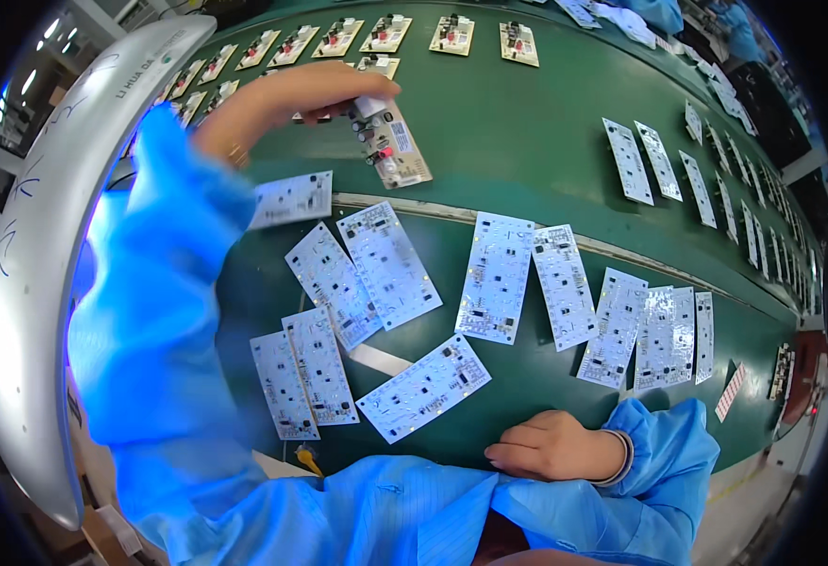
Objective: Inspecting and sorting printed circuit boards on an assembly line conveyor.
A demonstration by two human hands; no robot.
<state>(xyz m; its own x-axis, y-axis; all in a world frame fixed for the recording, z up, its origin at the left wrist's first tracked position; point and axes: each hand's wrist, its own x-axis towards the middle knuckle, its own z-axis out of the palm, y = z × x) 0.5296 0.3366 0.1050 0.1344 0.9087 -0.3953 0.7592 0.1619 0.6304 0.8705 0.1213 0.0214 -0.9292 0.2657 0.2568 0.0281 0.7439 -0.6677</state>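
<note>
My left hand [305, 92] reaches far forward across the green bench, its fingers closed on the upper end of a cream circuit board [397, 151]. That board carries a white block, a red part and several dark components. Part of the grip is hidden behind the back of the hand. My right hand [551, 447] rests on the near part of the bench, fingers curled together, with nothing visible in them. Closest to it lie a white circuit board [425, 387] to its left and another white board [612, 328] beyond it to the right.
More white boards [389, 264] lie scattered and partly overlapping before me. Rows of cream boards [385, 34] stand at the far left, white boards [627, 160] at the far right. A long silver lamp housing [32, 283] curves along the left. A metal strip [442, 209] crosses the bench.
</note>
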